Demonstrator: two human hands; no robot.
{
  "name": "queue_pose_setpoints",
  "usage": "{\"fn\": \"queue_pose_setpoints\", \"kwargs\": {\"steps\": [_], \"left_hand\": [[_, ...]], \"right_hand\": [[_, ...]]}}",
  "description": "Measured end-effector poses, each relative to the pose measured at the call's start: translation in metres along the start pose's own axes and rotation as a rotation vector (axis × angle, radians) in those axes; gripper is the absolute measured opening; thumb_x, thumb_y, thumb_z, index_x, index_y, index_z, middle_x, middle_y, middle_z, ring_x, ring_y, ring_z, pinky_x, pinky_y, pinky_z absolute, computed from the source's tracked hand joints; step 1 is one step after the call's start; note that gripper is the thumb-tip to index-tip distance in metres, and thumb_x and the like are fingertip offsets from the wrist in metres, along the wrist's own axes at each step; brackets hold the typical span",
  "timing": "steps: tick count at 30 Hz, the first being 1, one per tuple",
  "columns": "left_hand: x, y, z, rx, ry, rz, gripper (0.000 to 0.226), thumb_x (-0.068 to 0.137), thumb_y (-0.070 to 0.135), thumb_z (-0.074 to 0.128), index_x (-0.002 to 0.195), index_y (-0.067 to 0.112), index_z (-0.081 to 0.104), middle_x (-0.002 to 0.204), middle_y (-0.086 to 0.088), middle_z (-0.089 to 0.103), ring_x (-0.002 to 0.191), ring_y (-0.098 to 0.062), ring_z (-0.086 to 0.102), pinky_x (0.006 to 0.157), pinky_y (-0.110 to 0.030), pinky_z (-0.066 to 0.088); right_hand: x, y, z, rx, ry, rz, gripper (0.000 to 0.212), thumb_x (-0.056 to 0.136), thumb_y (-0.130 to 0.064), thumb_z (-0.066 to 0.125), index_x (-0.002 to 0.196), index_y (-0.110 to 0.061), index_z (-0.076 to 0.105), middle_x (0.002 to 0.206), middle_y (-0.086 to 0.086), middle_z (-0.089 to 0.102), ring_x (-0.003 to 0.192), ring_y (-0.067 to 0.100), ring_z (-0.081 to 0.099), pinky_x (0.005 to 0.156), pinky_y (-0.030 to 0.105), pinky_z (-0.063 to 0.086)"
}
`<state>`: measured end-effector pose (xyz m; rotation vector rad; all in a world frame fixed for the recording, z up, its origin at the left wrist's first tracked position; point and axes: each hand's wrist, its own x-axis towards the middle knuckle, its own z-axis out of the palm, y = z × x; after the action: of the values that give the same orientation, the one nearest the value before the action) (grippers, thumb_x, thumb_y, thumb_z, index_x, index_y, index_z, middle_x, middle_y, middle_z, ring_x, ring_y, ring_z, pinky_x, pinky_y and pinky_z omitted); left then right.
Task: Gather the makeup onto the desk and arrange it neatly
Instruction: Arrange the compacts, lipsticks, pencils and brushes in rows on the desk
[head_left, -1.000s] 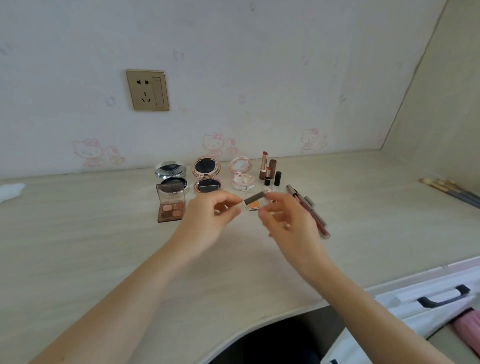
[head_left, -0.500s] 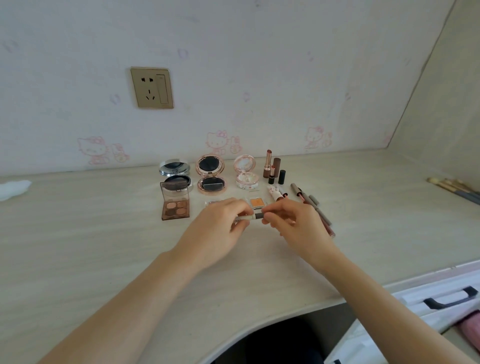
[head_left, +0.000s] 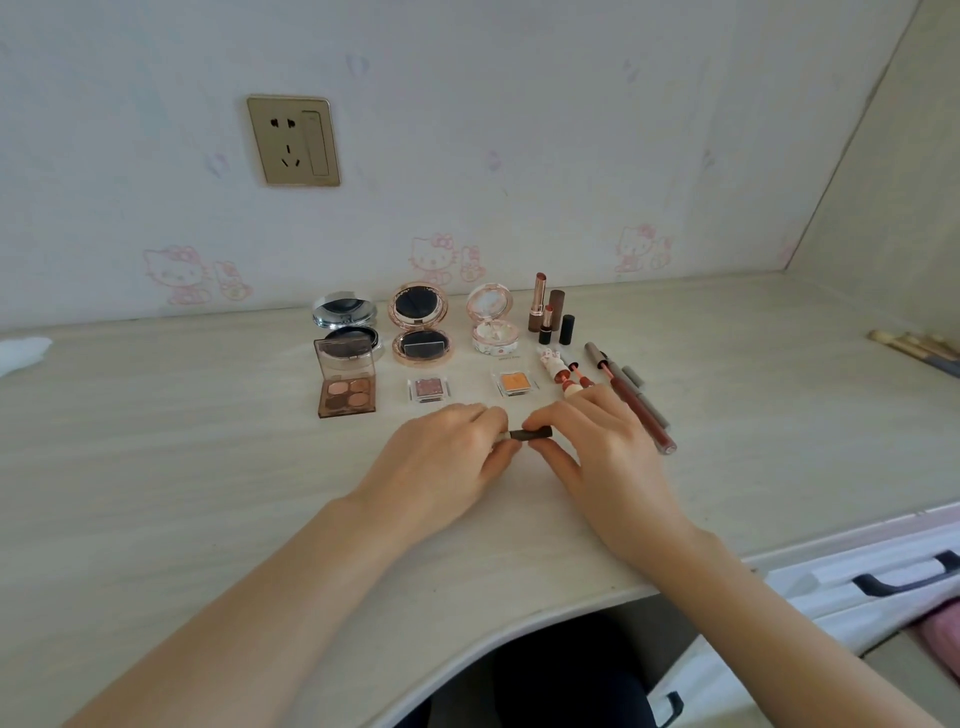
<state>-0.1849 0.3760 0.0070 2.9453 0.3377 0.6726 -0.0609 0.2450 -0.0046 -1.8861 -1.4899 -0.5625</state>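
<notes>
Orange eyeshadow pan (head_left: 515, 382) now set down on surface (head_left: 156, 467), in row. Left hand (head_left: 447, 462) and right hand (head_left: 597, 447) pinching small dark stick (head_left: 527, 434) low, likely placed next.

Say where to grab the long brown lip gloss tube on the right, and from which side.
Grip the gloss tube across its middle, coming from above. It lies flat on the desk, slanting from far-left to near-right, so pinch across its narrow width. A grey pencil lies close along its right, so fingers likely need to slip in carefully there; the right hand is nearest.
</notes>
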Motion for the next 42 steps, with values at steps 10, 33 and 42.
{"fn": "queue_pose_setpoints", "kwargs": {"steps": [10, 33, 42], "left_hand": [[-0.001, -0.010, -0.001, 0.081, 0.025, 0.003, 0.045, 0.088, 0.065, 0.019, 0.074, 0.027, 0.038, 0.058, 0.005, 0.046, 0.062, -0.026, 0.055, 0.049, -0.031, 0.026], [0.004, -0.015, -0.006, 0.088, -0.053, -0.079, 0.066, 0.066, 0.086, 0.018, 0.058, 0.022, 0.032, 0.052, 0.007, 0.039, 0.057, -0.022, 0.044, 0.045, -0.028, 0.020], [-0.003, -0.011, -0.011, -0.047, 0.076, -0.006, 0.034, 0.094, 0.041, 0.034, 0.071, 0.019, 0.048, 0.068, 0.009, 0.040, 0.063, -0.016, 0.044, 0.056, -0.028, 0.031]], "right_hand": [[-0.001, 0.003, 0.005, 0.016, 0.085, -0.093, 0.006, 0.086, -0.020, 0.069, 0.090, -0.015, 0.071, 0.080, -0.009, 0.066, 0.086, 0.016, 0.050, 0.086, 0.032, 0.043], [-0.002, 0.003, 0.003, 0.084, 0.187, -0.119, 0.007, 0.081, -0.005, 0.074, 0.088, -0.008, 0.072, 0.076, -0.004, 0.066, 0.083, 0.015, 0.049, 0.076, 0.021, 0.043], [-0.001, 0.009, 0.003, 0.012, 0.209, 0.025, 0.015, 0.080, -0.007, 0.075, 0.092, -0.013, 0.071, 0.086, -0.006, 0.067, 0.088, 0.018, 0.055, 0.074, 0.031, 0.048]]}}
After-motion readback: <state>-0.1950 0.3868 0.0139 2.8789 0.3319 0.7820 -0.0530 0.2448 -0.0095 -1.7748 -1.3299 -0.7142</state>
